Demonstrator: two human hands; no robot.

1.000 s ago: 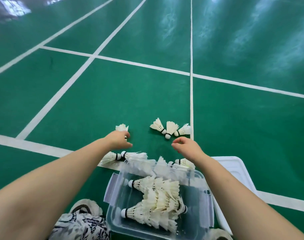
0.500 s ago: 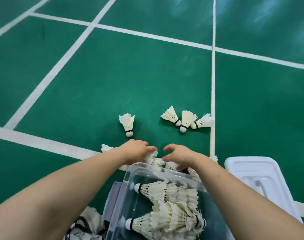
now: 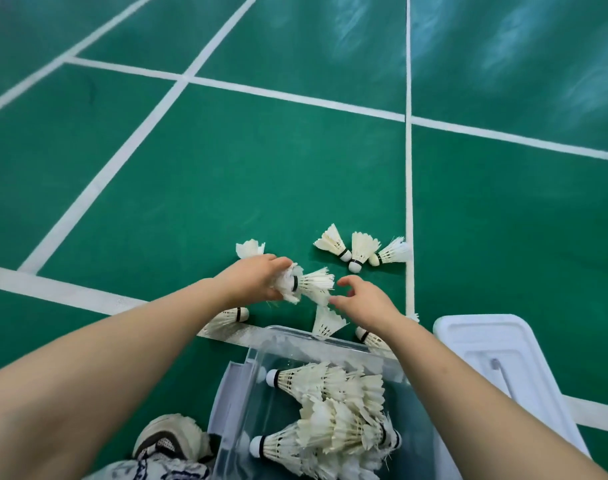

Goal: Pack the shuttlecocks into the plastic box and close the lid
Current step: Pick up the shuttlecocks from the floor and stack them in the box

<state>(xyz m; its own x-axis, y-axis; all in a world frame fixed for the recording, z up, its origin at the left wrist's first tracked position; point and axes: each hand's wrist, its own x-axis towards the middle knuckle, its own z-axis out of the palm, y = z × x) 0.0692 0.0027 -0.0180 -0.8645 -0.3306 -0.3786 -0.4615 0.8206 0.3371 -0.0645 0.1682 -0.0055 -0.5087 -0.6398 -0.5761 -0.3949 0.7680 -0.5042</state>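
Note:
My left hand (image 3: 257, 278) grips a white feather shuttlecock (image 3: 313, 284) just above the green floor, beyond the clear plastic box (image 3: 236, 393). My right hand (image 3: 364, 303) hovers beside it with fingers curled, holding nothing that I can see. Several shuttlecocks lie stacked inside the box (image 3: 333, 410). Three more (image 3: 358, 249) lie in a cluster on the floor ahead, and one (image 3: 250, 248) shows behind my left hand. Others lie near the box's far rim (image 3: 226, 318), (image 3: 326, 322), (image 3: 368, 337). The white lid (image 3: 503, 358) rests on the floor to the right of the box.
White court lines cross the green floor. A shoe and patterned fabric (image 3: 167, 445) sit at the box's left near corner.
My left hand has lifted a shuttlecock off the floor near the box's far rim. My right hand has moved slightly right and away from it.

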